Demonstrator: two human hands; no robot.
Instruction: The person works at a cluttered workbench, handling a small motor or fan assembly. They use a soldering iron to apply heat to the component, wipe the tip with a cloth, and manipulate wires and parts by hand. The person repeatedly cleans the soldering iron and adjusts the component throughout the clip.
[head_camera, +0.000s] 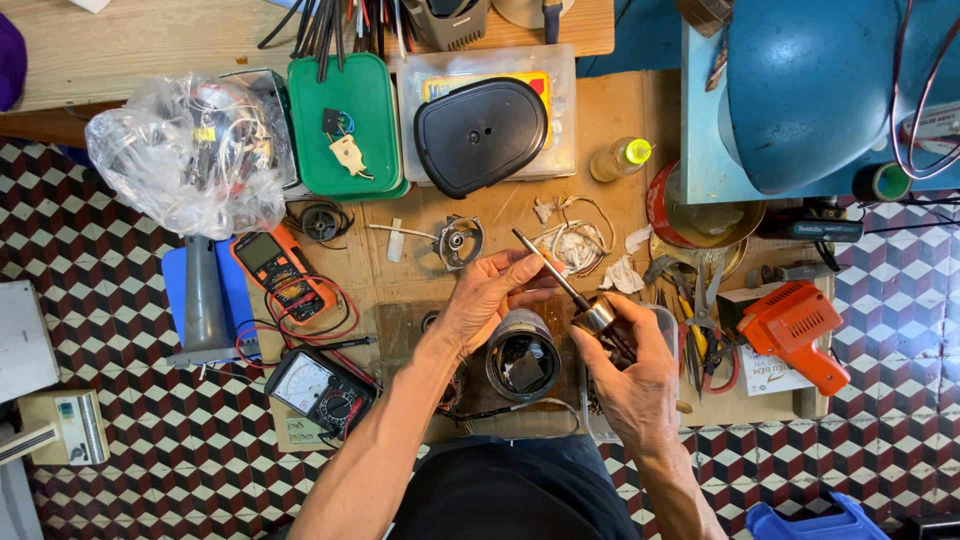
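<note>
The right hand (635, 385) is closed around a small motor rotor (598, 315), its thin shaft (545, 265) pointing up and away, while the left hand (490, 295) pinches the shaft partway along with thumb and fingertips. The rotor sits just right of the open cylindrical motor housing (522, 355) resting on the workboard (400, 325). Above the housing lies a small bracket (458, 240); pliers (700, 340) crowd its right. I'd worry a sideways pull could bend the shaft, or the rotor could slip and knock the housing.
</note>
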